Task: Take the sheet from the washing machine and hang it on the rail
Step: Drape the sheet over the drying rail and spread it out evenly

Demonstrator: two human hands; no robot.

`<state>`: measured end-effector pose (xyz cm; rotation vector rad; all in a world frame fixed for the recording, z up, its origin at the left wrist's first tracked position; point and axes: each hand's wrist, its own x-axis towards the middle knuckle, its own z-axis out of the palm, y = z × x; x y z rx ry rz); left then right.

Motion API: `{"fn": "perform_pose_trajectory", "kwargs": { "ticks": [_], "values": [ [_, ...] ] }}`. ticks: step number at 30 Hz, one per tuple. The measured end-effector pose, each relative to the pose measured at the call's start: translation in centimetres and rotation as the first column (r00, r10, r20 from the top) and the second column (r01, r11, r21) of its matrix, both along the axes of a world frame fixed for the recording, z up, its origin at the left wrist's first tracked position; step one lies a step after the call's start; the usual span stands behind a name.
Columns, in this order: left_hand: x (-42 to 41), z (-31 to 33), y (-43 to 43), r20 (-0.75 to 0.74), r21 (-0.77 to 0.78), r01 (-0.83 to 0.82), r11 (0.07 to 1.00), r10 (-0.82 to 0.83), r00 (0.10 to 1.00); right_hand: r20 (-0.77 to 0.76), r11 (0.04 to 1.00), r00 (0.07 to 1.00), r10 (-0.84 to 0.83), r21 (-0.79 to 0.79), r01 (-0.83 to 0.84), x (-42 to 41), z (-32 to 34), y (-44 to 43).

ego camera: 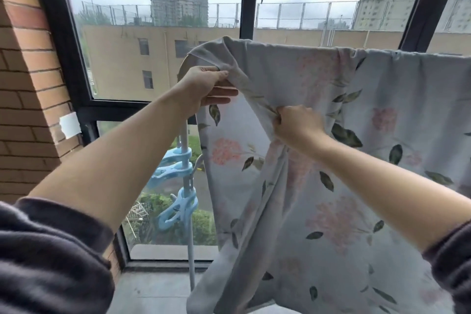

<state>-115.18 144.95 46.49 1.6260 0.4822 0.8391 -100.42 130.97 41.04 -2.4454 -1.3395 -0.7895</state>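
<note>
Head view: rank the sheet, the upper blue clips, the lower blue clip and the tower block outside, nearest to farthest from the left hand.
1. sheet: the left hand grips its top left corner.
2. upper blue clips: on the pole, just below the hand.
3. lower blue clip: further down the same pole.
4. tower block: outdoors, far in the background.

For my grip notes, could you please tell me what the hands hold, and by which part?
Both hold the sheet: the left hand pinches its gathered upper end, and the right hand grips a bunched fold just below.
</note>
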Motion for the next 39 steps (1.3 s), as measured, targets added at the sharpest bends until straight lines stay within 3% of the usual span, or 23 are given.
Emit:
{"fn": "perform_pose_trajectory", "kwargs": {
  "ticks": [3, 6, 11, 13, 16, 20, 23, 31, 33, 36, 39],
  "values": [
    [0.2, 0.5, 0.4, 0.048, 0.003, 0.035, 0.999, -0.035, 0.998, 0.093, 1.0, 0.995, -0.027, -0.002, 0.027, 0.1, 0.6, 0.4],
    [-0.3, 1.6, 1.0, 0.081, 0.03, 0.07, 0.997, -0.073, 0.994, 0.073, 0.998, 0.996, -0.053, -0.013, 0.054, -0.8, 1.2, 0.9],
    [-1.6, 3.5, 2.5, 0.111, 0.074, 0.173, 0.982, -0.181, 0.977, -0.167, 0.993, 0.985, 0.032, -0.105, -0.05, -3.1, 2.1, 2.6],
    [-2.4, 4.4, 3.4, 0.069, 0.115, 0.158, 0.981, -0.167, 0.984, -0.185, 0.995, 0.98, 0.068, -0.059, -0.08, -4.0, 2.8, 3.6],
    [-3.5, 5.9, 4.7, 0.124, 0.115, 0.172, 0.978, -0.186, 0.975, -0.105, 0.988, 0.987, 0.122, 0.107, -0.11, -5.1, 3.6, 4.8],
    [-4.1, 6.0, 7.1, 0.133, 0.284, 0.064, 0.957, -0.105, 0.985, 0.03, 0.931, 0.988, 0.152, 0.33, -0.153, -6.4, 5.1, 5.8],
    [-4.5, 5.8, 8.2, 0.157, 0.43, 0.024, 0.902, -0.101, 0.982, 0.069, 0.913, 0.988, 0.135, 0.378, -0.151, -6.8, 6.2, 6.7],
    [-7.7, 6.4, 11.2, 0.419, 0.469, -0.031, 0.883, -0.191, 0.888, 0.081, 0.915, 0.994, 0.077, 0.389, -0.103, -6.9, 8.7, 8.5],
    [-8.2, 5.5, 12.5, 0.433, 0.384, -0.061, 0.921, -0.121, 0.893, 0.057, 0.929, 0.994, 0.088, 0.356, -0.103, -6.9, 8.6, 9.1],
    [-8.7, 4.2, 14.1, 0.419, 0.048, 0.031, 0.998, -0.048, 0.907, 0.048, 0.955, 0.997, 0.065, 0.288, -0.076, -6.8, 8.0, 10.1],
    [-9.5, 3.6, 14.0, 0.247, -0.185, 0.144, 0.972, -0.096, 0.964, 0.056, 0.944, 0.995, 0.079, 0.317, -0.093, -6.6, 7.9, 10.6]
  ]
}}
